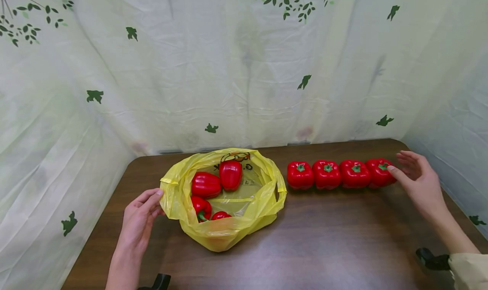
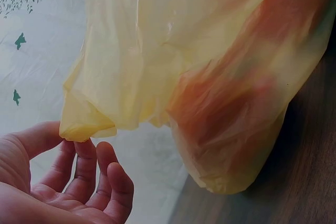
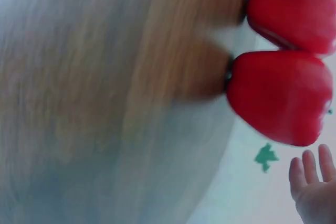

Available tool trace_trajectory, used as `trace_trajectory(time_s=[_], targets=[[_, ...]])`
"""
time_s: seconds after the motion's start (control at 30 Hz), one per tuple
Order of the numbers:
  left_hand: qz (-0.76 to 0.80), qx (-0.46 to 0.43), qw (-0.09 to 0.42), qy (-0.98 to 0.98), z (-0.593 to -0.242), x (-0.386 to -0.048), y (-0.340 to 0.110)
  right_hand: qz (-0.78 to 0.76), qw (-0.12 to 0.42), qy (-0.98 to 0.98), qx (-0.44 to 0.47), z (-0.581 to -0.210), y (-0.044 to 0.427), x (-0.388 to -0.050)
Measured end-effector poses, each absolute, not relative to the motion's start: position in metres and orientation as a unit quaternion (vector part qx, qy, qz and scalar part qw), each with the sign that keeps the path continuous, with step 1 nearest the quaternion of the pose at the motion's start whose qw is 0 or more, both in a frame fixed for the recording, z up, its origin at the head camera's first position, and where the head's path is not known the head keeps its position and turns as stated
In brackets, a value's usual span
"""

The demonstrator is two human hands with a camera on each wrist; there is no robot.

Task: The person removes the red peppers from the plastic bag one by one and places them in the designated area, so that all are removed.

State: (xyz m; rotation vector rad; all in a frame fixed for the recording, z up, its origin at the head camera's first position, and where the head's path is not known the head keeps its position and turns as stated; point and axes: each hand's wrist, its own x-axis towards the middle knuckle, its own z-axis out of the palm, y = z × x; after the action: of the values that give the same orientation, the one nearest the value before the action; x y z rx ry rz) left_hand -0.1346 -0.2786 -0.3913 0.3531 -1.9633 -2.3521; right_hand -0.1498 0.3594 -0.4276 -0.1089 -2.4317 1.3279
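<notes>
I see the left hand pinching the bag by its left rim; four peppers show inside. Four more stand in a row on the desk, right of it. The right hand has its fingers parted beside the end pepper; I can't quite tell whether its thumb touches.

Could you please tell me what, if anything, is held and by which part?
The left hand pinches the yellow bag by its rim's left edge; the right hand, beside the rightmost pepper, holds nothing.
</notes>
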Motion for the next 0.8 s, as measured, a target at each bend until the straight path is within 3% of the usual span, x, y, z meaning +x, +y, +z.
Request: trace_trajectory(time_s=[0.43, 0.8], targets=[[-0.766, 0.112, 0.031, -0.632, -0.389, -0.132, -0.28, 0.39, 0.212, -0.896, 0.003, -0.399, 0.318, -0.14], [-0.765, 0.11, 0.03, -0.634, -0.386, -0.131, -0.28, 0.383, 0.244, -0.884, 0.113, -0.386, 0.265, -0.136]])
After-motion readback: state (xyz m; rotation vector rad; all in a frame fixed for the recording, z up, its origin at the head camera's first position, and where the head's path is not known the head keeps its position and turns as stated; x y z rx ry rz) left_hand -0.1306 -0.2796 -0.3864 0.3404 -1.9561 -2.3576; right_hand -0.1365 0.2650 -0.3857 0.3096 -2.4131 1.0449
